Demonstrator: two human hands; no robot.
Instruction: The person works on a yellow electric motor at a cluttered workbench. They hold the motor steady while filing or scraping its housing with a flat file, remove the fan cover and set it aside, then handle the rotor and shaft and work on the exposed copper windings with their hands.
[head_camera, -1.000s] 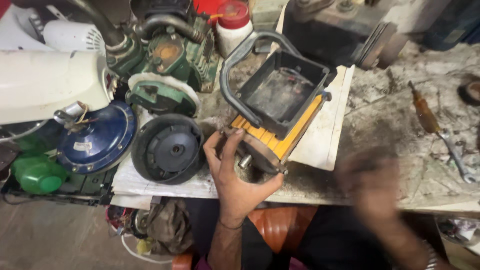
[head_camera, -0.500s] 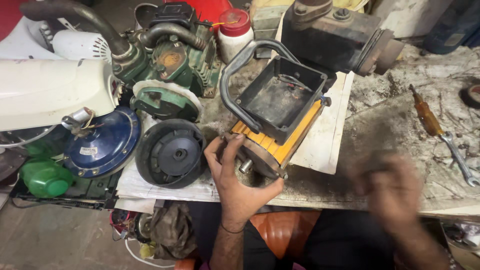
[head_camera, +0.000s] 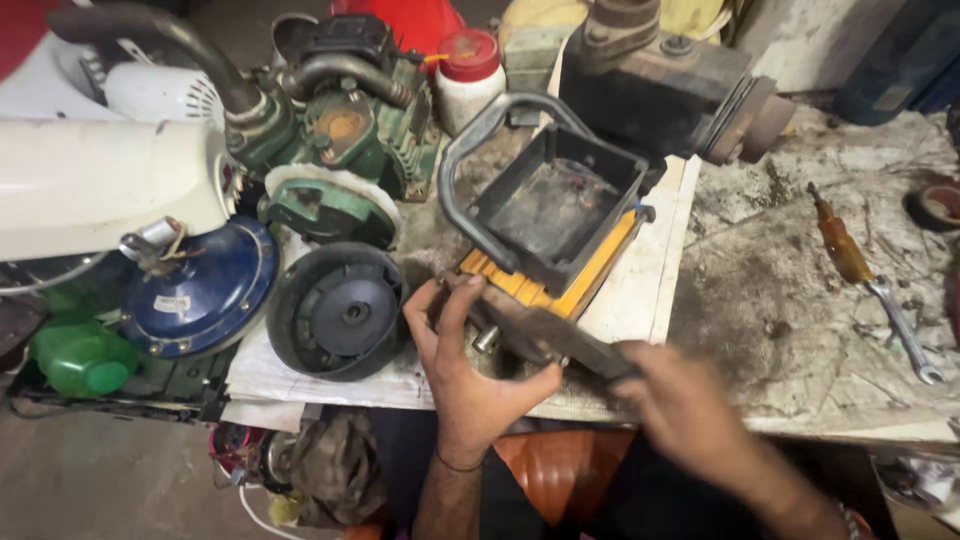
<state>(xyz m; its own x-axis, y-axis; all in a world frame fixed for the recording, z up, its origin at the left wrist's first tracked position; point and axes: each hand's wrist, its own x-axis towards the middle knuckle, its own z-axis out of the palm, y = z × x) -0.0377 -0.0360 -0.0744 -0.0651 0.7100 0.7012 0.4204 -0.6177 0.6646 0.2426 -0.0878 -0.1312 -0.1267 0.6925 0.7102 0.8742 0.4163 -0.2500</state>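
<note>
The yellow and black machine housing (head_camera: 555, 235) lies near the front edge of the surface (head_camera: 800, 300), on a pale sheet (head_camera: 640, 300), with its open black tray side facing up and a grey loop handle (head_camera: 480, 160) arching over its 10 o'clock side. The left hand (head_camera: 470, 365) grips the housing's near end at about 6 o'clock, fingers spread over the dark metal face and thumb hooked under it, beside a short bright stub (head_camera: 487, 338) that sticks out there. The right hand (head_camera: 680, 405) comes in from 4 o'clock, blurred; it seems to touch the same dark end plate, but I cannot tell whether it has closed on it.

The housing looks heavy and rigid: thick cast or moulded walls, a metal end, nothing that would flex. Its surfaces look grimy and possibly oily, so a flat palm could slip. The loop handle seems the surest place to lift by; for turning or steadying, the ribbed yellow flank and the square edges of the end plate give good purchase. The protruding stub is probably best left alone, as a thin part on a weighty body.

At 9 o'clock of the housing sits a black round cover (head_camera: 340, 312), with a blue domed cover (head_camera: 205, 290) beyond it and a green engine (head_camera: 340, 130) at 11 o'clock. A screwdriver (head_camera: 840, 245) and a spanner (head_camera: 905, 330) lie well apart at 3 o'clock.
</note>
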